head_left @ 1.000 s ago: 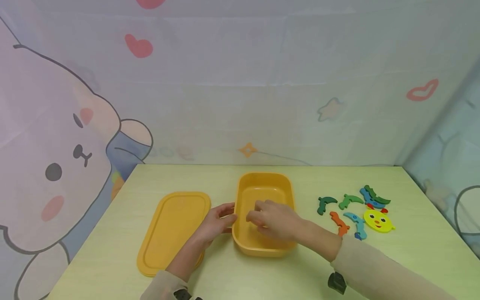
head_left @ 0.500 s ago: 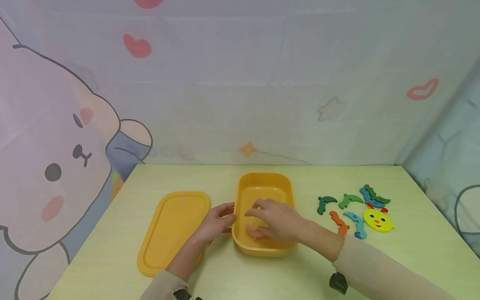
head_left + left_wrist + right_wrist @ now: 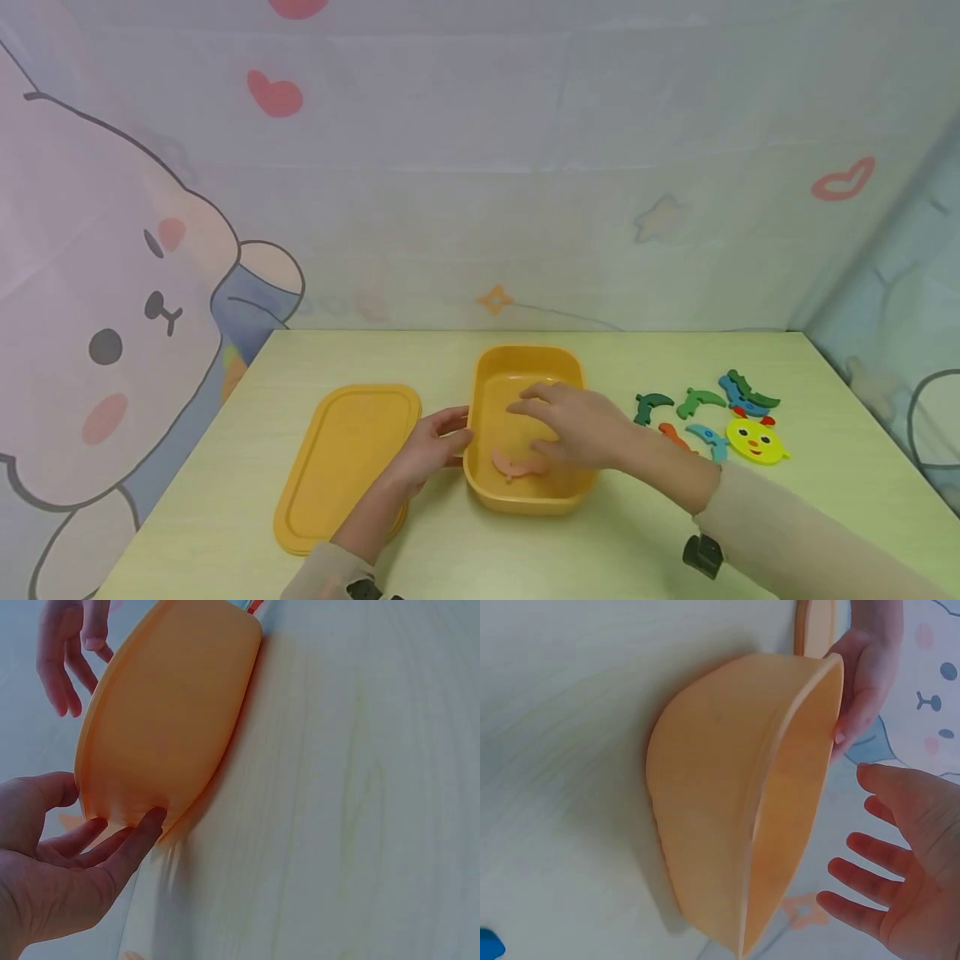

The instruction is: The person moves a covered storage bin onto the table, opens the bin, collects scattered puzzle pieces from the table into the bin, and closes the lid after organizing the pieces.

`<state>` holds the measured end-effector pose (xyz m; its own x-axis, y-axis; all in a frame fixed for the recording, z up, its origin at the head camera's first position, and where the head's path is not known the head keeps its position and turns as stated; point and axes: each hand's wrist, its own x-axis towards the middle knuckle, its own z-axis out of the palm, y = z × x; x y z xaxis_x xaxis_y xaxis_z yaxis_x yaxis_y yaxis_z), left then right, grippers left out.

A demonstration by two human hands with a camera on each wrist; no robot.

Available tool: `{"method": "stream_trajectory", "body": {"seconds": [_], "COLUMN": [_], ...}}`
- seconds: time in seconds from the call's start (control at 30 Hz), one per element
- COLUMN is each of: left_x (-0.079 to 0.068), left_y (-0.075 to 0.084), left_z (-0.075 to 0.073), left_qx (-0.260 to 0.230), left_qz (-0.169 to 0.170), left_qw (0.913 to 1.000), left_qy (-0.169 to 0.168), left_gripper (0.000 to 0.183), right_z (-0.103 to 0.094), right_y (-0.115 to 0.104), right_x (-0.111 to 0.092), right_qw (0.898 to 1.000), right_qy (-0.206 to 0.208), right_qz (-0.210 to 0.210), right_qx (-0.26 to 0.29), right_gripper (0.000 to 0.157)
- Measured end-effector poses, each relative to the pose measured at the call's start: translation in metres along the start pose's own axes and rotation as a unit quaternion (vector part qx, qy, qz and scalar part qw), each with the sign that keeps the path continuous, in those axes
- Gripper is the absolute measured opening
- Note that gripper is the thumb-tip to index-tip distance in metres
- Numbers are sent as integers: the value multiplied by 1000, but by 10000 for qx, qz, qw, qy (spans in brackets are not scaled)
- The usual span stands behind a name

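A deep yellow plastic box stands on the table with its top uncovered. My left hand holds its left wall, thumb at the rim and fingertips against the outside; the left wrist view shows this hand at the box's end. Inside, on the floor near the front, lies a pink curved puzzle piece. Over the box's right half is my right hand, fingers spread and apart from the piece. The right wrist view shows this hand holding nothing, above the box's opening.
A flat yellow lid lies left of the box. To the right are several coloured pieces: a dark green one, a light green one, an orange one, a light blue one, and a yellow smiling animal head.
My right hand has let go of the pink piece, lifted and shifted slightly right, leaving the piece in view on the box floor. My left hand has stayed at the box wall.
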<state>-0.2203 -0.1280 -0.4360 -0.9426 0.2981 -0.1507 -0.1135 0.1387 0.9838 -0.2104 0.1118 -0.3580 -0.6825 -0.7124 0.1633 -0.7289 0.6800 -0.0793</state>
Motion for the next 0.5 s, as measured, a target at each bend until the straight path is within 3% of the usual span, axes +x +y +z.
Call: {"method": "stream_trajectory", "body": {"seconds": [0.5], "left_x": [6], "left_y": [-5], "left_z": [-1], "left_qx": [-5], "left_qz": [-85], "left_qw": [10000], "left_qy": [6], "left_gripper": [48], "right_z": [-9], "right_y": [24], "right_x": [-18], "right_qw": [9995], "right_qy": [181], "right_qz": [-17], "right_qx": [-275], "right_gripper": [44]}}
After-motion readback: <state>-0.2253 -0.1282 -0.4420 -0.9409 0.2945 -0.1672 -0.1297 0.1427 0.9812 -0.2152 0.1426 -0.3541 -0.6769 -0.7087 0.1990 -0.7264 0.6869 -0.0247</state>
